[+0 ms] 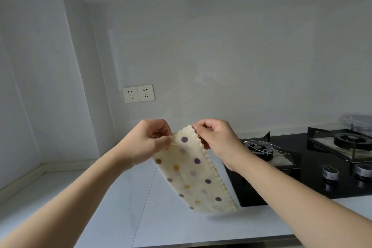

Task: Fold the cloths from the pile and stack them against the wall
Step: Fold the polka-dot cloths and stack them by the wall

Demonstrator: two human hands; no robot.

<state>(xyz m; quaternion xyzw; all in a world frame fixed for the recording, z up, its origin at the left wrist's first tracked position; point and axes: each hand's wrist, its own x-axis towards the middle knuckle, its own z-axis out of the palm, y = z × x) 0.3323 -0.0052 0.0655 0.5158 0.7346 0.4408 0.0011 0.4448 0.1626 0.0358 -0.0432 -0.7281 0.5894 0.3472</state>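
left hand (149,143) and right hand (216,137) pinch dotted cloth (193,175) aloft

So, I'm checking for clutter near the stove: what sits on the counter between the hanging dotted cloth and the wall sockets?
Nothing: the head view shows bare white counter between the dotted cloth and the wall sockets.

No readable text, it seems.

Both hands, left hand (150,141) and right hand (216,139), pinch the top edge of a dotted cream cloth (194,173) (scalloped trim), which hangs above the countertop (96,207) beside the black hob (291,183); possibly folded cloths (357,125) by the wall.
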